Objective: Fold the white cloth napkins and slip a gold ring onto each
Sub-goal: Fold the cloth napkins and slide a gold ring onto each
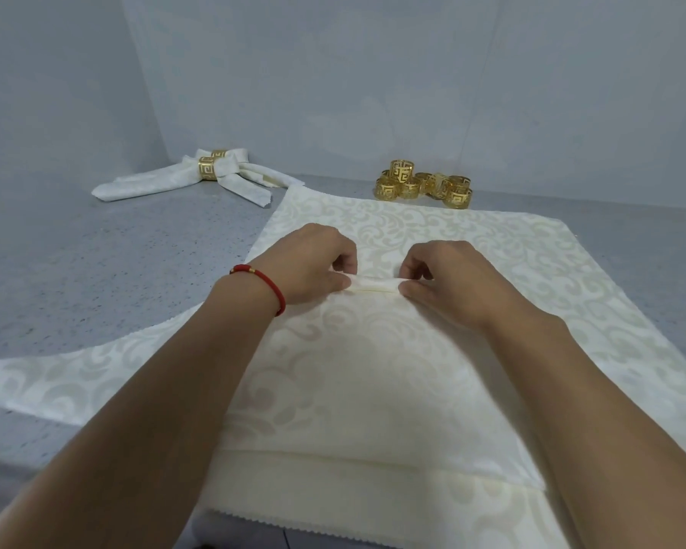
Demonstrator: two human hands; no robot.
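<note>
The white damask cloth napkin (432, 350) lies spread flat on our grey speckled table (96, 271). Our left hand (313, 267) and right hand (440, 275) each pinch a small raised pleat at its centre. Loose gold fretwork rings (426, 184) cluster behind it; two finished ringed napkins (191, 176) sit far left.

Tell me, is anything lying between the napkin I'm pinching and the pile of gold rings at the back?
Nothing visible. Both hands, left and right, pinch a pleat in the spread napkin. The loose gold rings sit just past its far edge, with only bare cloth and countertop between.
</note>
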